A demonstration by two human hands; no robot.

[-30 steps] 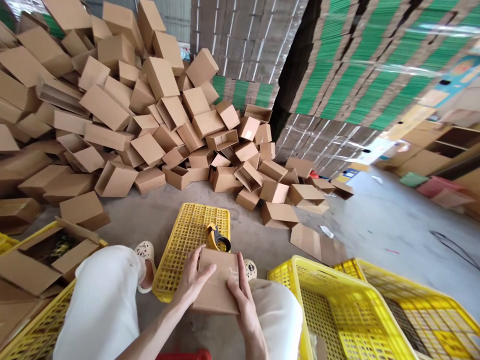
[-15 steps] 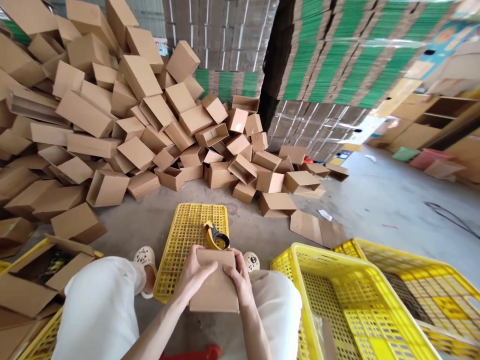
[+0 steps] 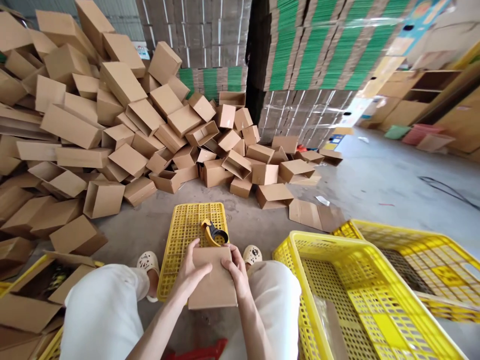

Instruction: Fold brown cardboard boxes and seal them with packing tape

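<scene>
Between my knees I hold a small brown cardboard box point(image 3: 213, 287), its top face toward me. My left hand point(image 3: 192, 272) grips its left side, the thumb laid across the top. On the opposite side, my right hand point(image 3: 236, 267) clasps the box with its thumb on the top near the far right corner. Just beyond the box lies a yellow and black tape dispenser point(image 3: 214, 233). It rests on an upturned yellow plastic crate point(image 3: 180, 235). The undersides of the box are hidden.
A big heap of cardboard boxes point(image 3: 123, 160) spreads ahead and left. Two yellow crates point(image 3: 300, 300) stand at my right. At my left, an open carton point(image 3: 26, 312) sits in another yellow crate. Stacks of flattened cardboard point(image 3: 311, 55) rise behind. Something red point(image 3: 202, 350) shows below me.
My view has turned slightly to the right, so the surroundings shift left. Both hands keep hold of the box; my left fingers have loosened a little along its far left edge.
</scene>
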